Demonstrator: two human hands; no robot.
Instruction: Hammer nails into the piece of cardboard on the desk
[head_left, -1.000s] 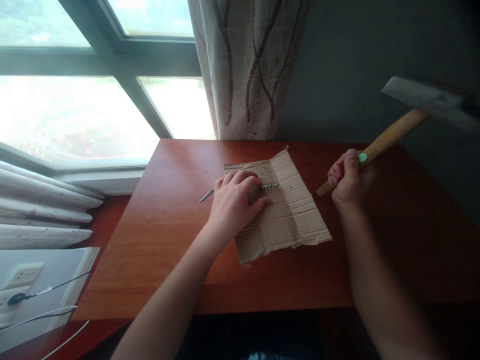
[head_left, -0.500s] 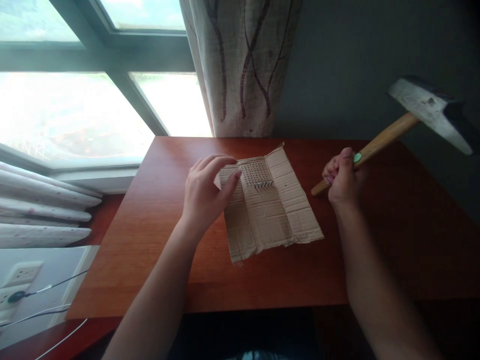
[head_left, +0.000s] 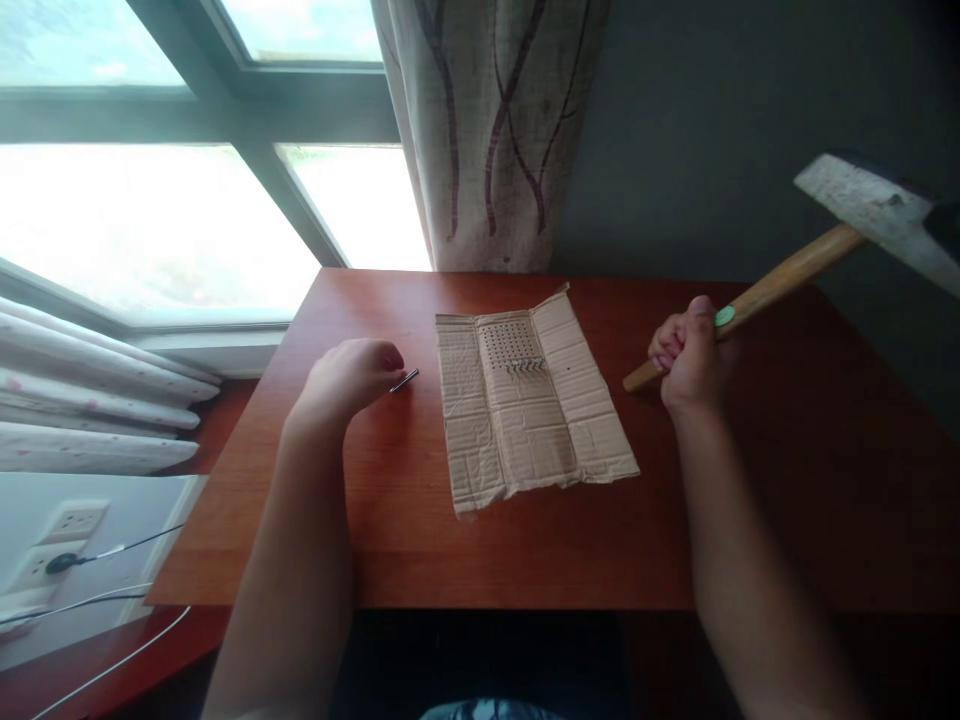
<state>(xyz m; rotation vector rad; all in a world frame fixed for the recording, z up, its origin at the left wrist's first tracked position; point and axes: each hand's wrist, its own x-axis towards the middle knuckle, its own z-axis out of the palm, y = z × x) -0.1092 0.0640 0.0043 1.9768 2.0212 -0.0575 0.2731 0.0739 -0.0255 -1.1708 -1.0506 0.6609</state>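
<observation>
My left hand (head_left: 352, 372) is closed in a pinch left of the cardboard, with a thin metal nail (head_left: 405, 380) sticking out from its fingertips. My right hand (head_left: 688, 352) is wrapped round the wooden handle of a hammer (head_left: 795, 270), low on the grip. The hammer is raised and tilted, its steel head up at the far right and partly cut off by the picture's edge. Between my hands lies a creased sheet of cardboard (head_left: 532, 425). It bears a grid of small dark holes (head_left: 506, 342) and a row of small nail-like pieces (head_left: 525, 365) below them.
Everything lies on a reddish-brown wooden table (head_left: 405, 560). Behind it hang a patterned curtain (head_left: 510, 140) and a grey wall. A window (head_left: 187, 230) stands at the left, with a wall socket (head_left: 64, 545) and cables (head_left: 112, 597) below it.
My left hand has moved left, off the cardboard's edge, and the nail at its fingertips now shows. The raised hammer has shifted slightly to the right in view.
</observation>
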